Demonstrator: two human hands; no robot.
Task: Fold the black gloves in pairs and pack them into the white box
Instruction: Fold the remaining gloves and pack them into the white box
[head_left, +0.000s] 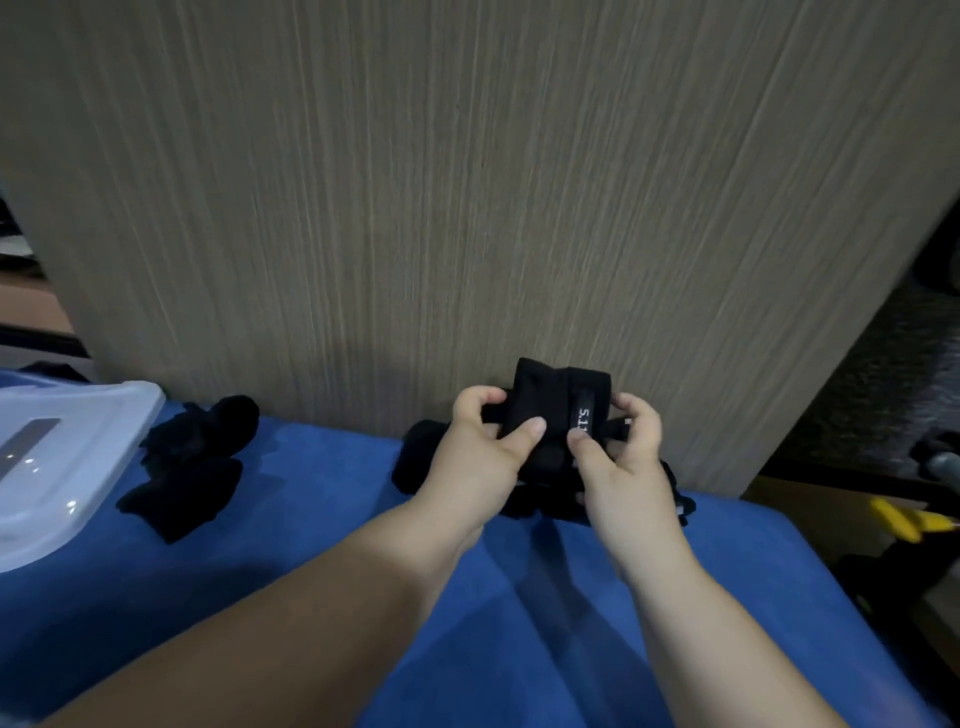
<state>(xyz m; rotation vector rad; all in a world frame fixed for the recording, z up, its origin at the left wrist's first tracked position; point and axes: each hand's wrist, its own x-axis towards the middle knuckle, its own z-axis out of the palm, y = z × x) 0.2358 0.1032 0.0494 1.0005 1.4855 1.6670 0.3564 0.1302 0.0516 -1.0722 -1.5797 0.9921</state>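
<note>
Glove bundle: black fabric, folded into a compact block, matte, slightly blurred. A narrow strap on its right half carries white lettering, "5.1" readable, the rest covered by a thumb. A crease runs down the middle between two thick folds.

Position: held up off the blue cloth, close in front of the wood-grain panel, right of centre.

Orientation: strap and centre crease run away from the person, toward the panel, so the long axis goes near to far. The bundle's top edge faces the panel. Which end is the cuff, cannot tell.

Left hand: fingers curled round the bundle's left side, thumb pressed on its front face. Right hand: thumb on the lettered strap, fingers curled behind the right edge. Both grasp the bundle.

More black gloves lie on the cloth under and beside the hands. A second loose heap lies to the left, well apart, just beside the white box at the left edge. Yellow object far right, off the cloth, too blurred to identify.
</note>
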